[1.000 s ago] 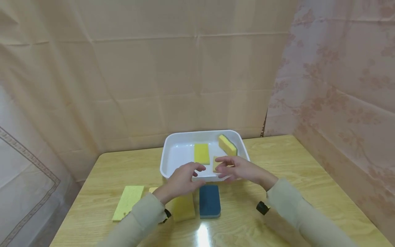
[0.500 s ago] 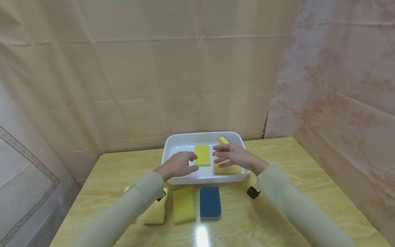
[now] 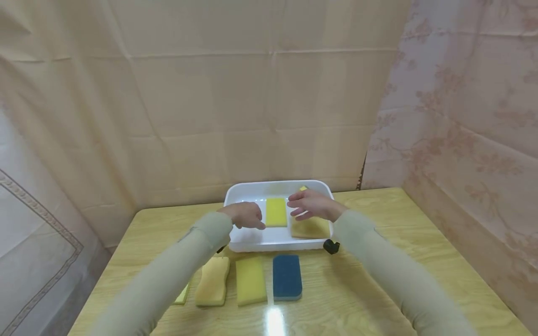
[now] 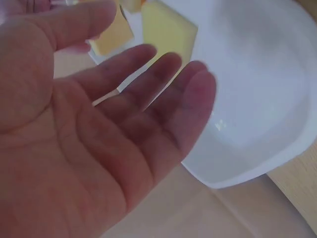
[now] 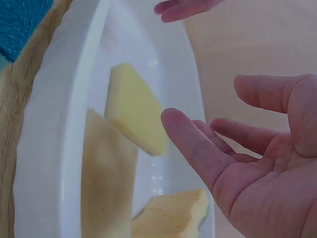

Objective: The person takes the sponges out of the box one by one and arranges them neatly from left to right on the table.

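My left hand (image 3: 247, 215) is over the left part of a white tray (image 3: 269, 246), its fingers loosely bent with nothing in them. In the left wrist view its palm and spread fingers (image 4: 200, 94) show plainly. Over the tray's right side my right hand (image 3: 312, 206) holds nothing, thumb and fingers apart. Between the hands a bright yellow sponge (image 3: 276, 213) lies flat in the tray. A tan-yellow sponge (image 3: 311, 228) lies below the right hand. Behind that hand another sponge (image 5: 171, 214), mostly hidden in the head view, sits at the tray's back right.
Along the table in front of the tray lie a wavy-sided yellow sponge (image 3: 213, 282), a rectangular yellow sponge (image 3: 251, 282) and a dark blue sponge (image 3: 287, 277). A pale yellow sponge (image 3: 182, 295) is mostly covered by the left sleeve. Curtains hang behind the table.
Both hands have moved forward from the tray's near edge to over its inside. The tan-yellow sponge shows more now, while the back-right sponge has become mostly covered by the right hand.
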### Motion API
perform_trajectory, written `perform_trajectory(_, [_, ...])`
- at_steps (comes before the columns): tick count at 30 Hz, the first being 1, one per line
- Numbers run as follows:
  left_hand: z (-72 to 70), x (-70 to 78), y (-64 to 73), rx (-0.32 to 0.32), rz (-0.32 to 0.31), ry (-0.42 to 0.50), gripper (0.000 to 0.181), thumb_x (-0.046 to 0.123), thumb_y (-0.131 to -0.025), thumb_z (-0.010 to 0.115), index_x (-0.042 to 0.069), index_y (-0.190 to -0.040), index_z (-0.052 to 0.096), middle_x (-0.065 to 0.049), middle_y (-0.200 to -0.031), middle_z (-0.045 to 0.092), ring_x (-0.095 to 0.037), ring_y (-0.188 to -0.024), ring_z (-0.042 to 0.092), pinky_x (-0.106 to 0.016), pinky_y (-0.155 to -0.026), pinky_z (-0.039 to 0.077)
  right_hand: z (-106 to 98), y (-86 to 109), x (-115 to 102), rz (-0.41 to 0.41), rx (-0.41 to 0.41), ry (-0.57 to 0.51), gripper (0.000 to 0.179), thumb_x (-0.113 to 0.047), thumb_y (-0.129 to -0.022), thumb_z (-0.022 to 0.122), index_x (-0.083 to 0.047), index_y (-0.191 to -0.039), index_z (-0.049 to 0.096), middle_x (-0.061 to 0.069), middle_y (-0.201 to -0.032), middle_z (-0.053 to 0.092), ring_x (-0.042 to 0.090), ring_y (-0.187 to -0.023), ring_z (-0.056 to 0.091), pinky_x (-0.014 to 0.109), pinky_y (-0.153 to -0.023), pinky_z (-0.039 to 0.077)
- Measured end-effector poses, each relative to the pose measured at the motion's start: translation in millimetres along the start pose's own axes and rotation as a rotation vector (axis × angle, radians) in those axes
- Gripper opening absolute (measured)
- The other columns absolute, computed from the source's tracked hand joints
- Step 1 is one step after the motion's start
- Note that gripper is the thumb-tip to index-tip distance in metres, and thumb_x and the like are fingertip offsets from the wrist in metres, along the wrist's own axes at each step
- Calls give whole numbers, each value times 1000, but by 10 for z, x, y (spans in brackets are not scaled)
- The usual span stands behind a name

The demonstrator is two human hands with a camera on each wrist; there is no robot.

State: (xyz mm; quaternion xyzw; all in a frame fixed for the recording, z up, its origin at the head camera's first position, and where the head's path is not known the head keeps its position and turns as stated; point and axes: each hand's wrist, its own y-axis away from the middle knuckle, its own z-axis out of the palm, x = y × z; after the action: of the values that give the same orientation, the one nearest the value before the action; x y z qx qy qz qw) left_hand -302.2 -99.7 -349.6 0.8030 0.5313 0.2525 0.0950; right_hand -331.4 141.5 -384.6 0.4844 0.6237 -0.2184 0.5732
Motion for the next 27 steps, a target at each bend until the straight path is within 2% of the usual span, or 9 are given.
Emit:
perform_trajectory(5, [-94, -32, -127, -78, -100, 27, 35, 36, -97, 65, 7, -115, 70, -9, -112, 68, -25, -97, 66, -36, -72, 59, 61, -132, 10, 62, 24, 18, 53, -16, -102, 60, 12, -144, 42, 27, -148, 45, 41, -123, 59, 41, -91, 57])
perform_trajectory(8, [-154, -45, -186, -62, -135, 59, 37, 37, -99, 63, 5, -117, 69, -11, -117, 68, -28, -101, 67, -34, -71, 58, 86, -198, 1, 85, 50, 8, 54, -15, -102, 60, 12, -144, 41, 26, -148, 46, 42, -123, 58, 40, -90, 57])
perform_trajectory(10, [-194, -56, -214, -26, -133, 123, 36, 34, -100, 62, 3, -118, 69, -12, -118, 68, -28, -100, 68, -35, -74, 59, 98, -236, -15, 91, 67, 7, 54, -15, -102, 60, 12, -145, 41, 26, -147, 46, 42, -123, 58, 40, -89, 58])
perform_trajectory(14, [-243, -112, -276, 73, -80, 307, 34, 26, -100, 61, 0, -121, 69, -17, -118, 68, -31, -99, 69, -37, -79, 60, 106, -295, -67, 92, 91, 15, 58, -17, -101, 61, 10, -147, 39, 26, -148, 46, 42, -125, 56, 41, -89, 58])
perform_trajectory(18, [-249, -206, -369, 162, -75, 479, 34, 21, -100, 62, -3, -124, 67, -19, -116, 67, -29, -93, 69, -35, -76, 60, 121, -346, -119, 95, 119, 6, 61, -18, -100, 62, 9, -148, 38, 25, -150, 44, 44, -129, 50, 44, -94, 56])
perform_trajectory(22, [-192, -292, -453, 205, -123, 545, 36, 20, -100, 63, -6, -124, 66, -22, -118, 67, -22, -79, 67, -32, -74, 60, 184, -412, -137, 114, 129, 12, 64, -20, -98, 64, 10, -148, 37, 24, -153, 39, 46, -135, 43, 50, -101, 50])
perform_trajectory(27, [-90, -340, -517, 243, -177, 606, 37, 18, -98, 65, -9, -123, 64, -25, -121, 66, -18, -70, 65, -31, -74, 60, 294, -514, -124, 113, 141, 101, 67, -23, -98, 64, 10, -149, 36, 24, -156, 35, 42, -142, 35, 57, -108, 42])
